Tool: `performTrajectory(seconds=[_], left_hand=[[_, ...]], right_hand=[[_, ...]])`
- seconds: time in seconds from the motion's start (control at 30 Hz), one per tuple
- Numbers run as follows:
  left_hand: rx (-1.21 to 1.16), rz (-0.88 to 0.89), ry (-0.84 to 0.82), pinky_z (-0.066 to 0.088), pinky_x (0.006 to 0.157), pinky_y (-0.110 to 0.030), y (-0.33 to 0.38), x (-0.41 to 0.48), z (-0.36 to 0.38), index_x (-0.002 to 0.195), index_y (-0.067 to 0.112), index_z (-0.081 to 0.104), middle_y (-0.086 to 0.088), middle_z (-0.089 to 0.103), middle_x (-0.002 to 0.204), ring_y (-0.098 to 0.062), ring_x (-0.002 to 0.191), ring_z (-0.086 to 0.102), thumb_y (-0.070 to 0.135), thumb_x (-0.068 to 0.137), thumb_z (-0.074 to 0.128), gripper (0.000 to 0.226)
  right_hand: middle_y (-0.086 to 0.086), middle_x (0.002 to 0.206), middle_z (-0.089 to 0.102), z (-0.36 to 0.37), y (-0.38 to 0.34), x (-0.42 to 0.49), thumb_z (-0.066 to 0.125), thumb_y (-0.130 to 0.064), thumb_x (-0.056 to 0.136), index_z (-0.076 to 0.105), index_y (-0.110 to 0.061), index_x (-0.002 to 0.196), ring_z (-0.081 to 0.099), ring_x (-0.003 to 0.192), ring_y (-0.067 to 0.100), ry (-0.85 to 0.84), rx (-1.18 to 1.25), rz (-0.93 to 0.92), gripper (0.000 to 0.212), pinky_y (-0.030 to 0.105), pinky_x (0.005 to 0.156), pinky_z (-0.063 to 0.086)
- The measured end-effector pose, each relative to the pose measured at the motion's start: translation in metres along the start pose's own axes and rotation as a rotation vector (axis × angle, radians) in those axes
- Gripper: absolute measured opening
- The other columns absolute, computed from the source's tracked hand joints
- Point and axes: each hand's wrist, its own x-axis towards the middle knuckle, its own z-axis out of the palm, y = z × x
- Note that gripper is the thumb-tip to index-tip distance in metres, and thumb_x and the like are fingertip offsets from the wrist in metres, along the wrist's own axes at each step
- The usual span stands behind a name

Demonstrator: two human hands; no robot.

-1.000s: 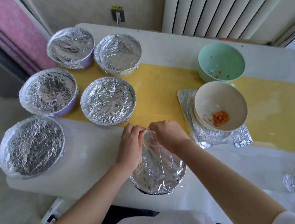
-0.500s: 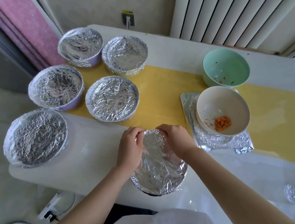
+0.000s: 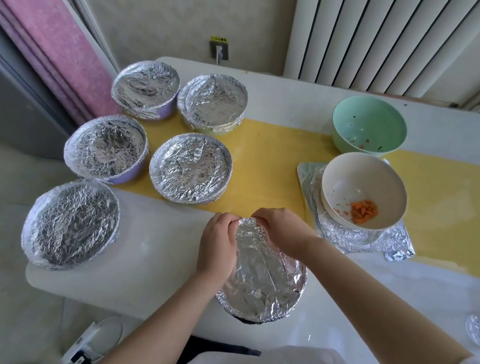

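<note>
You're crimping the foil (image 3: 264, 278) over the dark bowl (image 3: 243, 317) at 6 o'clock, with your left hand (image 3: 218, 248) and right hand (image 3: 283, 230) both pinching it at the far rim. Five wrapped bowls (image 3: 190, 167) are sitting at 10 o'clock. The cream bowl (image 3: 356, 182) and green bowl (image 3: 369, 124) at 1 o'clock are waiting uncovered.

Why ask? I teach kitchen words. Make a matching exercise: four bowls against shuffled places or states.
1. mint-green round bowl
2. cream round bowl holding orange bits
3. dark round bowl under foil
4. purple round bowl under foil

A. left grip and right grip pinch its far rim
B. stands on a crumpled foil sheet
C. at the white table's far left corner
D. uncovered, at the yellow strip's far edge

Pairs: 1-D, 2-B, 3-A, 4-C.
</note>
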Motion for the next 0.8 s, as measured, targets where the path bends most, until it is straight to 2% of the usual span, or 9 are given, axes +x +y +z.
performTrajectory(seconds=[0.07, 0.2, 0.33, 0.43, 0.53, 0.67, 0.8], left_hand=[[0.006, 0.004, -0.005, 0.036, 0.075, -0.017, -0.001, 0.0, 0.001, 0.097, 0.001, 0.065, -0.011, 0.062, 0.094, -0.025, 0.086, 0.058, 0.002, 0.093, 0.049, 0.016], [0.006, 0.005, -0.019, 0.039, 0.079, -0.023, -0.001, 0.0, 0.002, 0.099, 0.001, 0.064, -0.012, 0.062, 0.097, -0.026, 0.09, 0.057, 0.002, 0.094, 0.047, 0.018], [-0.003, 0.013, -0.059, 0.036, 0.078, -0.019, -0.001, -0.001, 0.0, 0.098, 0.0, 0.062, -0.012, 0.06, 0.097, -0.026, 0.09, 0.056, 0.003, 0.095, 0.046, 0.017], [0.0, 0.005, -0.075, 0.033, 0.076, -0.016, -0.001, -0.004, -0.001, 0.098, 0.0, 0.059, -0.011, 0.056, 0.097, -0.024, 0.09, 0.052, 0.003, 0.096, 0.043, 0.016], [-0.004, -0.034, -0.087, 0.033, 0.076, -0.017, 0.0, -0.011, -0.001, 0.102, 0.004, 0.057, -0.005, 0.05, 0.098, -0.021, 0.092, 0.05, 0.004, 0.097, 0.041, 0.017], [0.032, -0.004, -0.117, 0.036, 0.077, -0.019, 0.003, -0.015, -0.004, 0.107, 0.012, 0.057, 0.002, 0.046, 0.099, -0.014, 0.091, 0.048, 0.003, 0.097, 0.039, 0.023], [-0.005, 0.026, -0.168, 0.038, 0.073, -0.015, 0.004, -0.008, -0.007, 0.099, 0.008, 0.062, 0.0, 0.051, 0.097, -0.016, 0.087, 0.052, 0.01, 0.096, 0.047, 0.016]], right_hand=[[0.013, 0.081, 0.065, 0.003, -0.004, 0.0, 0.042, -0.009, 0.095, 0.062, -0.007, 0.099, 0.06, 0.074, 0.032, 0.034, 0.01, 0.006, 0.021, 0.041, 0.068, 0.05], [0.012, 0.07, 0.057, 0.005, -0.007, 0.0, 0.042, -0.002, 0.09, 0.057, -0.005, 0.08, 0.052, 0.066, 0.032, 0.066, -0.038, 0.019, 0.019, 0.036, 0.058, 0.04], [0.013, 0.092, 0.067, 0.006, -0.001, -0.003, 0.041, -0.006, 0.096, 0.063, -0.008, 0.107, 0.061, 0.083, 0.031, 0.029, 0.066, 0.025, 0.025, 0.041, 0.074, 0.049], [0.01, 0.102, 0.068, 0.008, 0.009, -0.008, 0.046, -0.004, 0.095, 0.06, -0.013, 0.12, 0.062, 0.09, 0.025, 0.038, 0.135, 0.048, 0.03, 0.033, 0.079, 0.049], [0.01, 0.101, 0.069, 0.013, 0.013, -0.013, 0.044, -0.007, 0.096, 0.063, -0.014, 0.117, 0.062, 0.089, 0.026, 0.081, 0.177, 0.061, 0.029, 0.039, 0.081, 0.049], [0.011, 0.091, 0.07, 0.018, 0.012, -0.016, 0.045, -0.003, 0.094, 0.065, -0.014, 0.112, 0.062, 0.079, 0.028, 0.124, 0.154, 0.042, 0.029, 0.038, 0.071, 0.049], [0.009, 0.086, 0.068, 0.019, 0.01, -0.017, 0.042, 0.001, 0.092, 0.062, -0.016, 0.113, 0.061, 0.073, 0.026, 0.059, 0.074, 0.042, 0.034, 0.04, 0.067, 0.052]])
